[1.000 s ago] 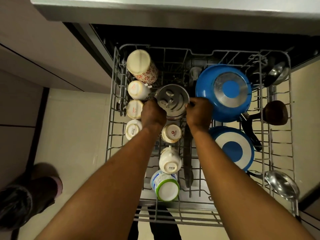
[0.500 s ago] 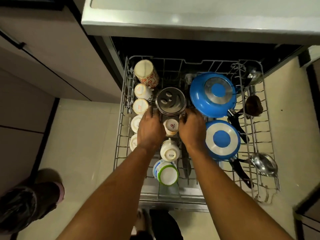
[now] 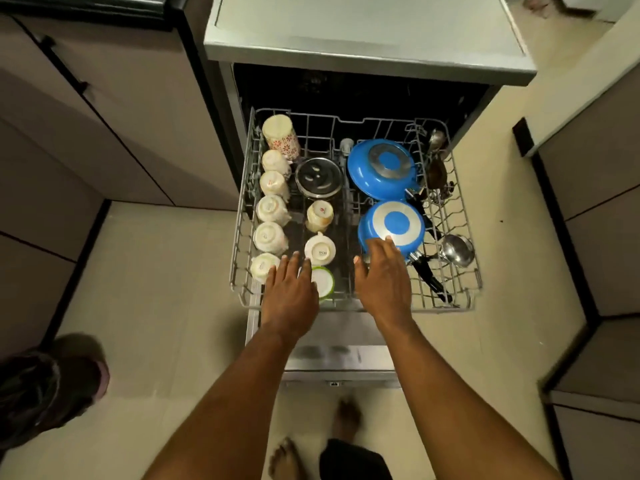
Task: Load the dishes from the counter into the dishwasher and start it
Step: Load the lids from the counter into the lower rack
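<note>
The dishwasher rack [image 3: 239, 237] is pulled out over the open door [image 3: 343, 355]. A row of upturned white cups [image 3: 272, 209] runs down its left side. A steel pot [image 3: 318, 177] stands upside down in the middle. Two blue pans [image 3: 381, 168] lie upturned on the right, with a steel ladle [image 3: 455, 249] beside them. My left hand [image 3: 289, 296] hovers flat over the rack's front edge, partly covering a green-rimmed cup [image 3: 323, 280]. My right hand [image 3: 382, 282] is spread flat near the lower blue pan [image 3: 393, 223]. Both hands hold nothing.
The dishwasher's top [image 3: 367, 32] juts out above the rack. Cabinets [image 3: 86, 109] flank it on the left and right [image 3: 595, 220]. A dark bag [image 3: 45, 386] sits on the floor at lower left. My bare feet [image 3: 346, 420] stand just behind the door.
Both hands have let go of the steel pot and drawn back to the rack's front edge, fingers now straight. The camera has pulled back and up, showing more floor.
</note>
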The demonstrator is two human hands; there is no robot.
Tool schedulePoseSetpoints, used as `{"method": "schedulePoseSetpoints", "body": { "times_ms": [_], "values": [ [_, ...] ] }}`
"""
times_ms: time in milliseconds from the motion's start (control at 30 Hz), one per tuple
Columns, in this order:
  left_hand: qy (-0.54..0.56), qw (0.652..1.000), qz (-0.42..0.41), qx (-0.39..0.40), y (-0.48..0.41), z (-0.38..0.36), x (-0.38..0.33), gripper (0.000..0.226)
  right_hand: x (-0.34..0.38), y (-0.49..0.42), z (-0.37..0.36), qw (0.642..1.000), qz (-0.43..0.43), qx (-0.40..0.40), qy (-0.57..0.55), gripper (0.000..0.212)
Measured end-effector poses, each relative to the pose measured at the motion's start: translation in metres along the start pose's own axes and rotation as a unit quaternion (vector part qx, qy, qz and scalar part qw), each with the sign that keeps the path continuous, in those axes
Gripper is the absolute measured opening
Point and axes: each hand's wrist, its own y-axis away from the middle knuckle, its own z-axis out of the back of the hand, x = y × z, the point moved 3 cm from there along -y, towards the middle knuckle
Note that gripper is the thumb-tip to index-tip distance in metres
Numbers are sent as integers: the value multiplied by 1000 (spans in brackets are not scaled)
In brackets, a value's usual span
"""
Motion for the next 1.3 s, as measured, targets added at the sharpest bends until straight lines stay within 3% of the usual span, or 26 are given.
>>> {"method": "schedulePoseSetpoints", "body": {
  "times_ms": [233, 300, 500, 567, 667, 800, 1000, 1200, 1300],
  "values": [
    [-41, 997, 23, 58, 47, -49, 0, 58, -55, 55, -10, 1000, 16, -8, 17, 34],
    [-63, 995, 24, 78, 56, -62, -5, 61, -73, 68, -19, 1000, 17, -1, 17, 39],
    [-93, 995, 46, 10, 53, -96, -10, 66, -119, 84, -58, 995, 81, -21, 62, 54],
    [-80, 995, 37, -51, 50, -114, -9, 68, -128, 85, -71, 990, 105, -60, 75, 56],
    [-78, 976, -2, -205, 44, -141, 0, 71, -137, 84, -93, 977, 141, -143, 73, 61],
    [-91, 944, -41, -316, 24, -174, 19, 76, -150, 72, -131, 947, 179, -264, 44, 70],
    [-64, 850, -112, -511, -42, -204, 42, 78, -145, 27, -177, 864, 207, -458, 21, 72],
    [-47, 785, -142, -601, -83, -200, 47, 75, -140, -11, -185, 807, 198, -556, 14, 72],
    [-41, 796, -121, -592, -82, -194, 37, 77, -142, -15, -180, 812, 196, -549, 34, 77]
  ]
}}
